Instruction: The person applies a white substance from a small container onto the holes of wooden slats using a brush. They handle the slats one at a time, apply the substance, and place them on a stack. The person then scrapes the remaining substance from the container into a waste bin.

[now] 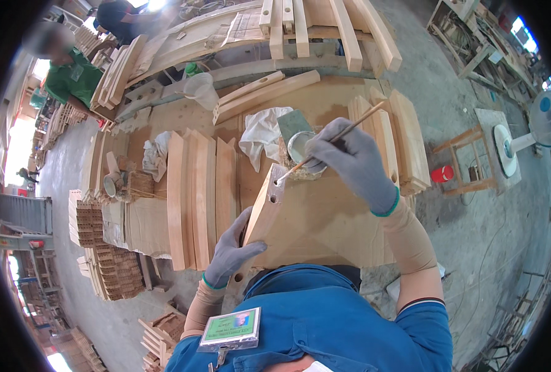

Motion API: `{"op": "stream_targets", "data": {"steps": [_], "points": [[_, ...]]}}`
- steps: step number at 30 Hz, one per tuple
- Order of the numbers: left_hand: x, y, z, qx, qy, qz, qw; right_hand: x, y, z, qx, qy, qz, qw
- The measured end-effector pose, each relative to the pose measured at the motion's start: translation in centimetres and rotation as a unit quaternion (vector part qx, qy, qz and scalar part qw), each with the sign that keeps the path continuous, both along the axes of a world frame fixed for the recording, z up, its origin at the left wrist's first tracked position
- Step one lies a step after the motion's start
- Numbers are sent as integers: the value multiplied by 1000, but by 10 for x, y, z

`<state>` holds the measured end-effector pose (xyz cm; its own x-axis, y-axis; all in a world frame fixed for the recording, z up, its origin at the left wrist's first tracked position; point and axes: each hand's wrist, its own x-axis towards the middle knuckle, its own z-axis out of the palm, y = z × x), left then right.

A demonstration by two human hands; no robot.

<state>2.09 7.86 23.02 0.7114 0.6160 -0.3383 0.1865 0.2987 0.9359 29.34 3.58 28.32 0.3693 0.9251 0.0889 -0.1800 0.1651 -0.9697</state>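
My left hand [232,248], in a grey glove, is closed around a light wooden piece [263,208] tilted up toward me. Two round holes show in its end face, which looks wet and whitish. In my gloved right hand [353,158] is a thin wooden stick [360,118], pinched like a pen. Its whitened lower tip is at the upper hole. Just behind that hand stands an open round tin [299,146], partly hidden by the fingers. Beside the tin lie a white crumpled cloth [260,133] and a grey-green block [293,124].
Wooden pieces stand in rows on the cardboard-covered table [325,230], at left [192,186] and right [408,136]. Two bars [266,96] and a translucent cup [201,90] lie farther back. A stool [467,161] is at right; a person in green [71,74] stands far left.
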Motion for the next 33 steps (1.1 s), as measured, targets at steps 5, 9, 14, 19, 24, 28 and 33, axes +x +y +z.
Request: {"op": "stream_targets", "data": {"steps": [5,9,14,19,24,28,33], "points": [[-1,-9,14,18,-9,5,1000,-10,-5,1,14,-233,91,968],[-5,-17,18,46,11,-2,999,-14,-5,4,75,-226,30,971],[-13,-19,15,55,-10,10,998,-17,-14,15,55,-192,43,979],[-16,-23,17,58,-37,-5,998,-23,-20,24,85,-249,18,965],[-24,-24,22,-4,-45,3,999,-32,-39,41,57,-66,-3,996],[-35,-21,20,-39,-92,-4,995,-43,-54,30,164,9,-96,982],[-39,-25,26,-39,-130,-4,991,-84,-61,2,233,41,-90,967]]}}
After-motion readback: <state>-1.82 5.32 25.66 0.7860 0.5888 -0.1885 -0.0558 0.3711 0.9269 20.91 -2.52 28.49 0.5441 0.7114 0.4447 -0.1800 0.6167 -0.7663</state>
